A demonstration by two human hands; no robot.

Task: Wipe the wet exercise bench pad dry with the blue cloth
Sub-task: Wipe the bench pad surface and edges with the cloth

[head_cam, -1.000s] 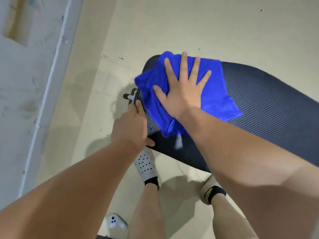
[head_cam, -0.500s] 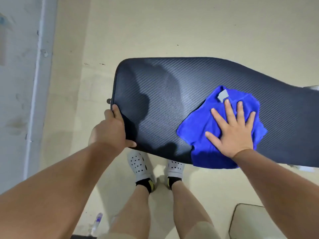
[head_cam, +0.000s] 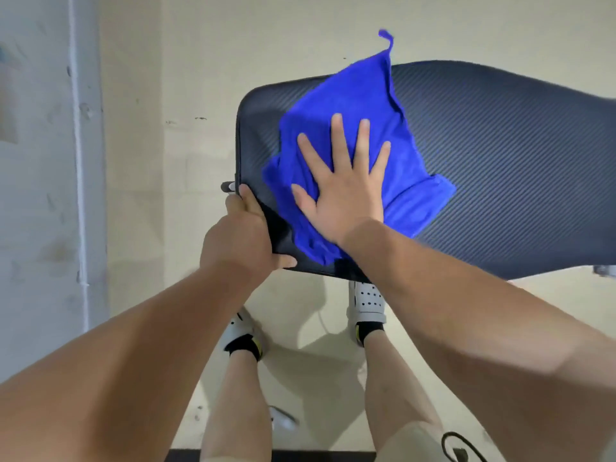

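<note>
Blue cloth (head_cam: 350, 128) slid back to pad (head_cam: 500, 161) end, right hand (head_cam: 343, 191) flat, left hand (head_cam: 240, 235) gripping corner

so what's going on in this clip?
A person is wiping a dark bench pad with a blue cloth. The right hand presses flat on the cloth near the pad's left end, fingers spread. The left hand grips the pad's near left corner. One cloth corner hangs past the far edge.

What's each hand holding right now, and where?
Left hand grips the pad's near corner. Right hand presses flat on the cloth, gripping nothing.
</note>
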